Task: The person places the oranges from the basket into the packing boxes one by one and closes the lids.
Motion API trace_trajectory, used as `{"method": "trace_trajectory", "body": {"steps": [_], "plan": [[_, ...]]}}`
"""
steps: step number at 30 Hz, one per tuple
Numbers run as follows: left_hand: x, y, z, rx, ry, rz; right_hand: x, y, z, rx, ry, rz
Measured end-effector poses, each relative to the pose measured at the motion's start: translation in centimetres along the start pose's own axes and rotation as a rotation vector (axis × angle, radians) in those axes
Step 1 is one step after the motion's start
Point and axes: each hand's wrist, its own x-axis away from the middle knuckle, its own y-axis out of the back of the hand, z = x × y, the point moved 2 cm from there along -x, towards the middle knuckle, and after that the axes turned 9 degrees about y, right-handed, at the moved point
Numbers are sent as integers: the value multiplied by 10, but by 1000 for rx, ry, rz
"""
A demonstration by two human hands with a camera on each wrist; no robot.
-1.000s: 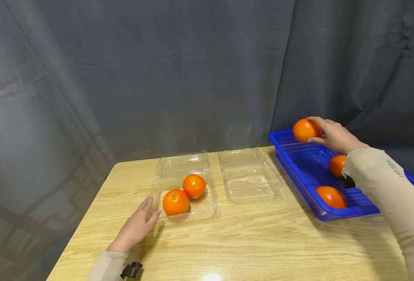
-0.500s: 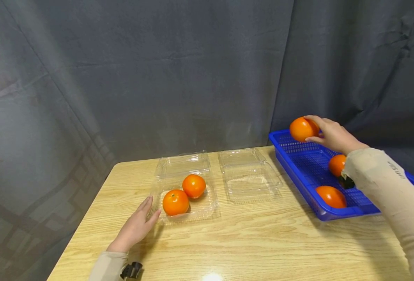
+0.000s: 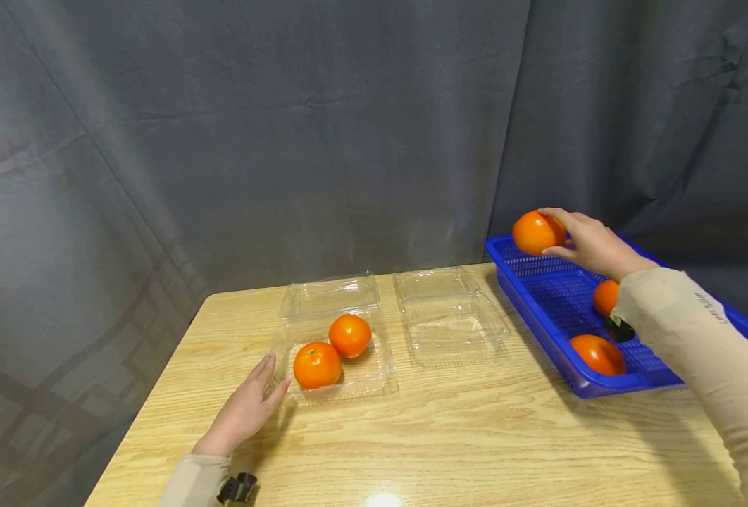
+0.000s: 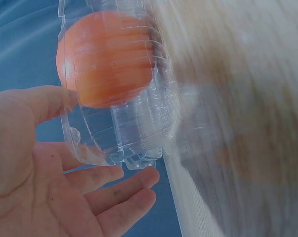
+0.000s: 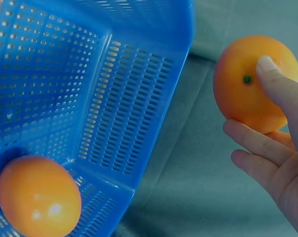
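Observation:
My right hand (image 3: 586,243) grips an orange (image 5: 252,81) between thumb and fingers, above the far left end of the blue basket (image 3: 541,341). In the right wrist view a green stem spot shows beside the thumb (image 5: 275,79). My left hand (image 3: 244,408) lies with extended fingers at the left edge of a clear plastic clamshell box (image 3: 364,386). Two oranges sit in that box, a front one (image 3: 317,366) and a back one (image 3: 351,336). In the left wrist view the fingers (image 4: 122,190) spread around the box's corner.
Right of the filled box stands a second open clear clamshell box (image 3: 453,327) with nothing in it. Inside the basket lie more oranges, one near the front (image 3: 598,354) and one partly behind the right sleeve (image 3: 606,298). A dark grey curtain (image 3: 348,141) hangs behind the wooden table (image 3: 412,443).
My right hand has moved slightly left with the orange, toward the basket's far left corner. The left hand and the boxes have stayed in place.

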Motion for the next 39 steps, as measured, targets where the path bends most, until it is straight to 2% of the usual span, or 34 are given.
{"method": "trace_trajectory", "body": {"steps": [9,16,26,39], "plan": [[1,1,0,4,1,0,-2,-2,6,-36,6,11],[0,0,0,6,9,10,-4,-4,14,-21,50,-23],[0,-1,1,11,8,4,-6,-9,26,-27,66,-26],[1,1,-1,4,1,-1,-11,-13,42,-12,182,-101]]}}
